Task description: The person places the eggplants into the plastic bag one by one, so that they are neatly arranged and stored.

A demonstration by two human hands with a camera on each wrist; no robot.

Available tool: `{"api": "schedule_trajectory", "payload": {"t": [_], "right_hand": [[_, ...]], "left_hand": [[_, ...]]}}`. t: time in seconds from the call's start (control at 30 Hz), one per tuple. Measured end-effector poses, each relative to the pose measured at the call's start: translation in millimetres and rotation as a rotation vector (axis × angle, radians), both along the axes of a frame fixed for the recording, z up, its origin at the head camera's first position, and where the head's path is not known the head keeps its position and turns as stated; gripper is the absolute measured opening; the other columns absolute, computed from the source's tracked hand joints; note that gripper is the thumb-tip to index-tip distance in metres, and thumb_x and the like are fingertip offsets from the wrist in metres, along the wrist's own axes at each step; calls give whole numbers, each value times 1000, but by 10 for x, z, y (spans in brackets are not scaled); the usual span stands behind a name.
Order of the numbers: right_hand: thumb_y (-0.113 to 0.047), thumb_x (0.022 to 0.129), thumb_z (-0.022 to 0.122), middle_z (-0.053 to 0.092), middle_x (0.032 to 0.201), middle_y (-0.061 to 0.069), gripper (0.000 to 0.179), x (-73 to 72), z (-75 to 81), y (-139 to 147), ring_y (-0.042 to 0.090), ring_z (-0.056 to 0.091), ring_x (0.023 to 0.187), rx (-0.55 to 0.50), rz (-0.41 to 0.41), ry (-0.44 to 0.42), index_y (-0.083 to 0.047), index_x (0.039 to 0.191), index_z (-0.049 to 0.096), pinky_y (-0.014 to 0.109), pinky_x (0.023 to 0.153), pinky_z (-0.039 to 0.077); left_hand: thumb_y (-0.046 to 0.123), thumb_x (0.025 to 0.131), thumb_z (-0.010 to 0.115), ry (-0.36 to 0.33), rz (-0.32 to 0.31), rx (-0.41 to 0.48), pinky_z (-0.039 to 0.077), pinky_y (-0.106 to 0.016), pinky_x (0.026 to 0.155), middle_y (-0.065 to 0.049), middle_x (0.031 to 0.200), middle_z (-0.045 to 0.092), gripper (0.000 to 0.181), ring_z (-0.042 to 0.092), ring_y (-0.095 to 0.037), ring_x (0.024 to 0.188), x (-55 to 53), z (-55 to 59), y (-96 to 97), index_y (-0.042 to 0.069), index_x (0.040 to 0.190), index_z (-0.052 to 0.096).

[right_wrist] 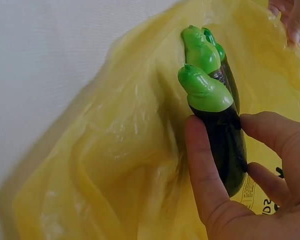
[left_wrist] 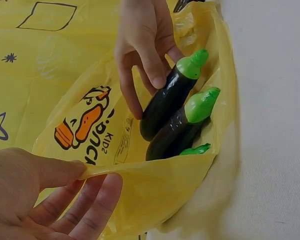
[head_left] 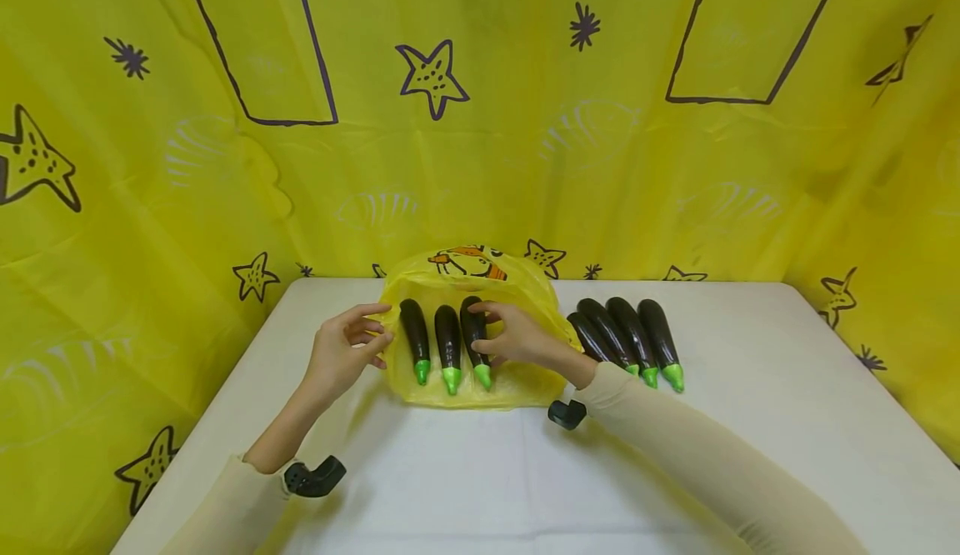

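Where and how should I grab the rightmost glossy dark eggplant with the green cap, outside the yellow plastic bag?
Grip the rightmost glossy dark eggplant around its thick middle, probably from above and the right: it lies lengthwise, its green cap toward the near side; its right flank is open, while the neighbouring dark eggplant lies close on its left.

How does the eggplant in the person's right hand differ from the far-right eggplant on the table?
The held eggplant is inside the yellow bag; the far-right eggplant lies on the white table outside it. The right hand grips the held eggplant, while no hand touches the far-right eggplant. Both have glossy dark bodies and bright green stem ends, pointing toward the bottom of the head view.
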State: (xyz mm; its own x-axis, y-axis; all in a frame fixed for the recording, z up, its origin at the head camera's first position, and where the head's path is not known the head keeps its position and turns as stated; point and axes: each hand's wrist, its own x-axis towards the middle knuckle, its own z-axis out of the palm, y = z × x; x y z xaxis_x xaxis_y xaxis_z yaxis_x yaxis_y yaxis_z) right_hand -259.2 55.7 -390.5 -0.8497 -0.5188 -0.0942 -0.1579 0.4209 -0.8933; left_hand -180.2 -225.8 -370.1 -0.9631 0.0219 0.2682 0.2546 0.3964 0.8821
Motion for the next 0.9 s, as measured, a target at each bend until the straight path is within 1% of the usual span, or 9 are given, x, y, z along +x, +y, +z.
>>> {"api": "schedule_trajectory", "payload": {"t": [0.4,0.63,0.9], "right_hand": [[-7,93,76,43,149,29,63,-16,-52,-112,28,74,69,-44,-45,-35,-10,151,49,36,69,66],[-7,93,76,43,148,29,63,-20,-87,-179,27,73,67,-42,-57,-35,-11,150,50,35,65,66],[-8,93,76,44,147,29,62,-19,-111,-216,27,72,65,-39,-66,-41,-12,150,50,35,64,65]], "left_hand": [[-6,90,74,2,1,1,63,-55,62,-21,95,71,42,72,-20,70,7,-5,-7,1,131,66],[-6,91,74,0,4,-6,63,-54,62,-21,96,71,42,72,-21,69,14,3,-5,1,131,66],[-7,90,74,-16,14,-7,63,-54,63,-21,97,71,43,72,-22,71,19,-1,-7,1,132,65]]}}
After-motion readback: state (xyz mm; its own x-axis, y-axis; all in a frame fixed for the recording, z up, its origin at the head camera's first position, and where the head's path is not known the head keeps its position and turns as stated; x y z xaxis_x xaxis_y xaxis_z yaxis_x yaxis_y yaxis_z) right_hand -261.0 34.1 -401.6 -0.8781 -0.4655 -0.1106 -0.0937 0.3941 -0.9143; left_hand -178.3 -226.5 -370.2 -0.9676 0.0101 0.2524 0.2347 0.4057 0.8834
